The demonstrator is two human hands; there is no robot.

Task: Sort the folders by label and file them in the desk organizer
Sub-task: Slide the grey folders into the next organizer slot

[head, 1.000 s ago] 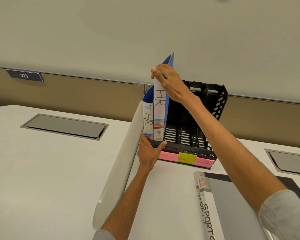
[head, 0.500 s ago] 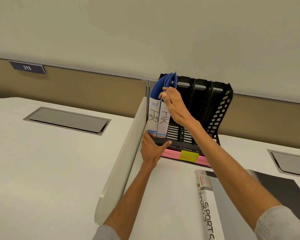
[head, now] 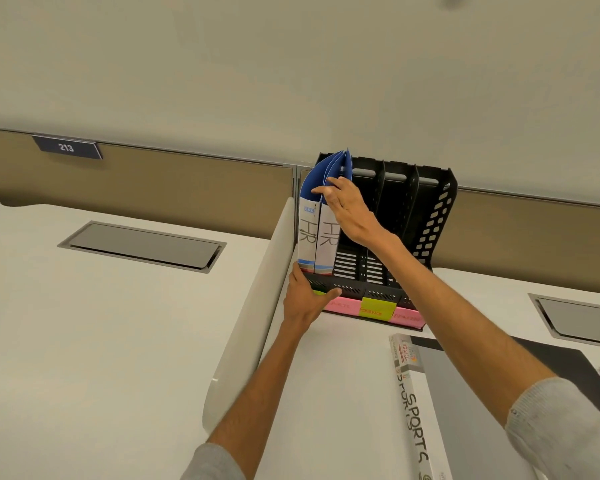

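White table (head: pixel 84 341) against a tan partition (head: pixel 187 188), black desk organizer (head: pixel 433 220) at the back, left HR folder (head: pixel 307 237) and right HR folder (head: pixel 328 237) upright in its leftmost slot, right hand (head: pixel 350 209) pinching the right HR folder's top, left hand (head: pixel 305 301) gripping the desk organizer's front corner, SPORTS folder (head: pixel 413 410) lying flat nearby.

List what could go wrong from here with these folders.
1. The HR folders fan open at the top, where the right hand holds them; released, they may splay apart.
2. The left hand braces the front corner of the organizer; without it, pushing folders in might slide it back.
3. The sticky labels are faint and one is partly covered, so the Sports folder could be misfiled.
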